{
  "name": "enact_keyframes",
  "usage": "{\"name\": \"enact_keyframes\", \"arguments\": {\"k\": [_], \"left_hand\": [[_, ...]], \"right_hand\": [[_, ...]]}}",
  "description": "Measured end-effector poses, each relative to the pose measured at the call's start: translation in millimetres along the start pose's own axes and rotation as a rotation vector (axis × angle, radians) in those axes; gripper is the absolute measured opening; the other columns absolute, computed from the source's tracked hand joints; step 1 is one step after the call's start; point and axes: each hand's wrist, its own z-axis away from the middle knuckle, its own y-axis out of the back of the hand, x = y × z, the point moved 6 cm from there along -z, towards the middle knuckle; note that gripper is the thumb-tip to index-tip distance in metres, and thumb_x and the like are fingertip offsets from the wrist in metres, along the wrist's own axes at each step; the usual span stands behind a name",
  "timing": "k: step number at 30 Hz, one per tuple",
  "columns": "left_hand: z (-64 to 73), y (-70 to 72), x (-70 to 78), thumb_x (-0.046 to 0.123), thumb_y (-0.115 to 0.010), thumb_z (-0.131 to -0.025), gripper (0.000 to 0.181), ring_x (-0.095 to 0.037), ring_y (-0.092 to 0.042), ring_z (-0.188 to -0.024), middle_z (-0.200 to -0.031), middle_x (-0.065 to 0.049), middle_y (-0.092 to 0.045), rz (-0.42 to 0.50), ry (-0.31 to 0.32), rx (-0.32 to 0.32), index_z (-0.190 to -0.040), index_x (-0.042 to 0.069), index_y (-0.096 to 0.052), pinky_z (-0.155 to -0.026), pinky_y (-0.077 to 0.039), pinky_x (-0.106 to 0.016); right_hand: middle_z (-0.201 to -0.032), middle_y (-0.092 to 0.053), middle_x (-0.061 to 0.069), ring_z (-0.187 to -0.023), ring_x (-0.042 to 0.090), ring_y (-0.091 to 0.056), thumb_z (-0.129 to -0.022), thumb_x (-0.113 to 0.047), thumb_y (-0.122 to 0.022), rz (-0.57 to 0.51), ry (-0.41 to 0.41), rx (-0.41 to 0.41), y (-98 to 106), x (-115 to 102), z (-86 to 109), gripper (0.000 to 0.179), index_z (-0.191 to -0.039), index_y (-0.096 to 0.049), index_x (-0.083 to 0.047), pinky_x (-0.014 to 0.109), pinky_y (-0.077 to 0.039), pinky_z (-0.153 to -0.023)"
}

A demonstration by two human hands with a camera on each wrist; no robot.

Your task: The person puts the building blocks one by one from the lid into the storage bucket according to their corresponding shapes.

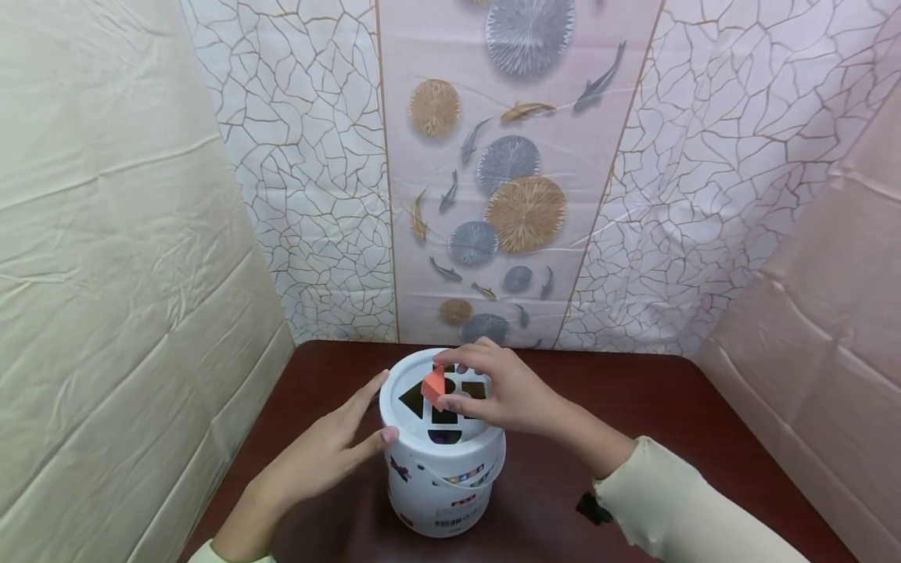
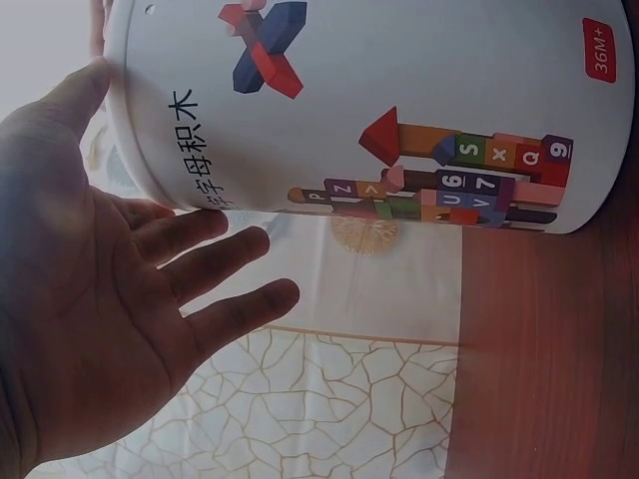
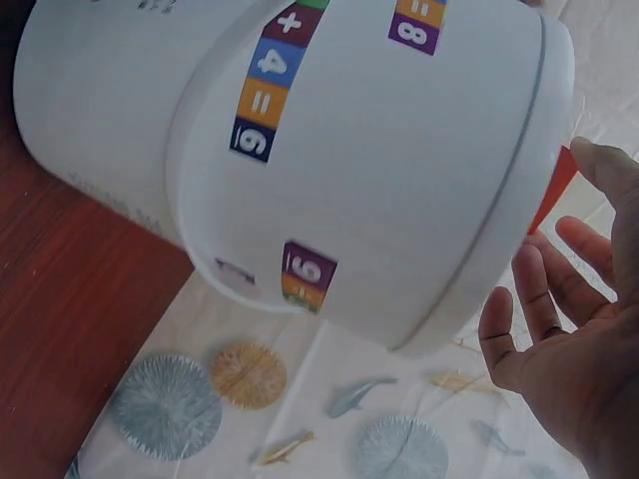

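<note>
A white toy-block bucket [image 1: 436, 496] stands upright with its lid on. Its lid [image 1: 421, 438] has several shaped cut-outs, among them a triangle, a square and a half circle. Between thumb and fingertips, my right hand [image 1: 510, 389] pinches an orange-red wedge-shaped block [image 1: 434, 388] over the middle of the lid. In the right wrist view only a red sliver of the block [image 3: 552, 190] shows beyond the lid's edge. My left hand [image 1: 320, 453] touches the bucket's left side near the rim, thumb and fingers spread; its palm [image 2: 90, 299] faces the left wrist camera.
The bucket stands on a dark red-brown table [image 1: 591, 469]. Its thin white handle [image 1: 501, 461] hangs down on the right side. A small black object [image 1: 593, 508] lies by the right sleeve [image 1: 676, 500]. Patterned cloth [image 1: 486, 195] hangs behind the table.
</note>
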Motion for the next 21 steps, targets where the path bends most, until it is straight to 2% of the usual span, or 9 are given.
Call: {"name": "enact_keyframes", "arguments": {"k": [6, 11, 18, 21], "left_hand": [[-0.3, -0.3, -1.9, 0.074, -0.058, -0.105, 0.085, -0.029, -0.042, -0.164, -0.183, 0.013, -0.025, 0.011, 0.000, -0.001, -0.173, 0.057, -0.009, -0.126, -0.040, -0.071], [-0.6, -1.0, -2.5, 0.074, -0.057, -0.105, 0.084, -0.028, -0.042, -0.164, -0.183, 0.014, -0.025, 0.009, -0.007, 0.001, -0.172, 0.058, -0.009, -0.126, -0.040, -0.070], [-0.1, -1.3, -2.1, 0.073, -0.058, -0.105, 0.084, -0.027, -0.043, -0.163, -0.182, 0.015, -0.027, 0.009, -0.023, 0.009, -0.172, 0.058, -0.010, -0.125, -0.042, -0.068], [0.0, -1.5, -2.4, 0.072, -0.059, -0.105, 0.084, -0.027, -0.043, -0.163, -0.182, 0.014, -0.027, 0.015, -0.026, 0.011, -0.172, 0.058, -0.010, -0.125, -0.042, -0.069]], "right_hand": [[-0.133, -0.079, -0.003, -0.112, 0.021, -0.065, -0.097, -0.028, -0.088, 0.017, 0.038, -0.013, -13, -5, -10.0, 0.049, -0.142, -0.074, -0.016, 0.037, -0.057, -0.092], [-0.136, -0.078, 0.003, -0.110, 0.026, -0.064, -0.098, -0.026, -0.087, 0.008, 0.021, -0.035, -22, -6, -14.2, 0.049, -0.143, -0.073, -0.010, 0.037, -0.056, -0.087], [-0.140, -0.077, 0.005, -0.110, 0.021, -0.058, -0.098, -0.027, -0.087, 0.044, -0.017, -0.059, -31, -4, -13.8, 0.052, -0.144, -0.072, -0.009, 0.043, -0.038, -0.089], [-0.139, -0.078, 0.005, -0.110, 0.019, -0.057, -0.097, -0.030, -0.088, 0.069, -0.008, -0.055, -33, -6, -14.5, 0.052, -0.144, -0.073, -0.010, 0.043, -0.038, -0.088]]}}
